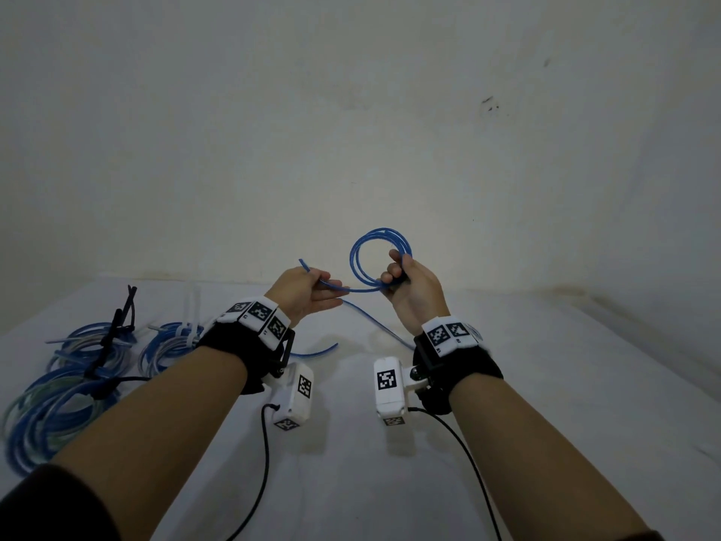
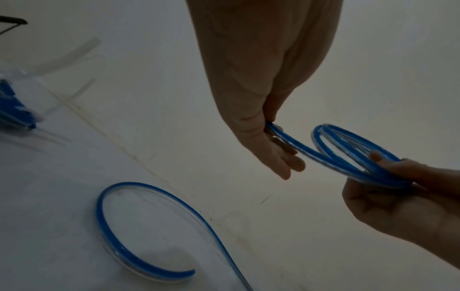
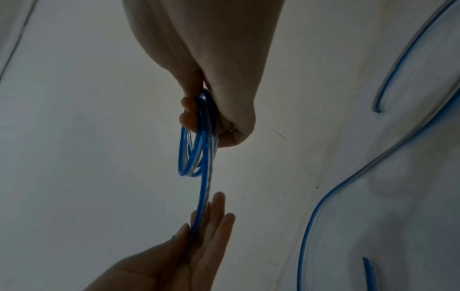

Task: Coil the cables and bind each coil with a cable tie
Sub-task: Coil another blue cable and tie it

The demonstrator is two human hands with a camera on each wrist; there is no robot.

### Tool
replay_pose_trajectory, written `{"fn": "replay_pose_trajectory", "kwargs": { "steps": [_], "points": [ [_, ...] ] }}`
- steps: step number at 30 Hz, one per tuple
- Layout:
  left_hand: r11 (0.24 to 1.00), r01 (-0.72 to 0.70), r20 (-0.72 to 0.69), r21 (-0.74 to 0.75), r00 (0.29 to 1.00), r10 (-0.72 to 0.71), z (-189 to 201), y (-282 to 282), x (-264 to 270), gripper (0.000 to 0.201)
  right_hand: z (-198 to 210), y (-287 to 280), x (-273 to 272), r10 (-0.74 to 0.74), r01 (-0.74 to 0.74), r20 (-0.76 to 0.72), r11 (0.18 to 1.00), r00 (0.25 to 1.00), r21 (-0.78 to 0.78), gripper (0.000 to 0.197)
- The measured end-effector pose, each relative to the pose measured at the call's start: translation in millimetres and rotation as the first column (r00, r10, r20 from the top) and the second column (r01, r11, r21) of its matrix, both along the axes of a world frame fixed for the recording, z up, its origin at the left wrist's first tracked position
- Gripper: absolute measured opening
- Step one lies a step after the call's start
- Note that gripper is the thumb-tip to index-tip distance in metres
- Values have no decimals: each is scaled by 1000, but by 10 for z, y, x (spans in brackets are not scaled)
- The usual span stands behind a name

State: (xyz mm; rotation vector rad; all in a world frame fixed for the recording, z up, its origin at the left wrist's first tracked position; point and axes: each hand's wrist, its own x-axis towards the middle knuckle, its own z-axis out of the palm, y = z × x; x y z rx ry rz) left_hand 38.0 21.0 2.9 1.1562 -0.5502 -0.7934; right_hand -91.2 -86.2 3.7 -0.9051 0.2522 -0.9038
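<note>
My right hand [image 1: 398, 275] grips a small coil of blue cable [image 1: 353, 257] held upright above the white table [image 1: 546, 384]. In the right wrist view the right hand [image 3: 206, 118] closes its fingers and thumb round the coil [image 3: 183, 153]. One strand runs left from the coil to my left hand [image 1: 331, 292], which pinches it between thumb and nearly straight fingers. The cable's free end [image 1: 302, 261] sticks out past that hand. The left wrist view shows the left hand [image 2: 276, 141] on the strand, and the right hand [image 2: 388, 171] holding the coil [image 2: 333, 128].
A loose blue cable [image 1: 374, 322] lies on the table under my hands and curls in the left wrist view [image 2: 109, 198]. Bound blue coils [image 1: 97, 345] sit at the left with black ties [image 1: 125, 306] and white ties [image 1: 191, 306]. A wall stands close behind.
</note>
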Motion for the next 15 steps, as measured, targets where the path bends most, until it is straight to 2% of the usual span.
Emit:
{"fn": "replay_pose_trajectory", "kwargs": {
  "steps": [4, 7, 10, 12, 15],
  "points": [
    [998, -53, 8, -27, 999, 53, -9, -11, 1, 25, 13, 53, 7, 43, -44, -59, 999, 997, -13, 31],
    [996, -85, 104, -26, 991, 87, 4, -13, 5, 27, -28, 125, 38, -27, 1, -163, 987, 986, -162, 14],
    [994, -105, 218, -13, 970, 105, 5, -37, -11, 33, -83, 162, 62, -95, -20, -305, 935, 948, -354, 15],
    [989, -145, 337, -22, 930, 144, -7, -48, -28, 34, -94, 157, 64, -144, -41, -365, 890, 920, -455, 16],
    [979, -195, 525, -62, 828, 198, -44, -40, -20, 32, -104, 109, 57, -243, -56, -412, 804, 878, -592, 18]
  ]
}}
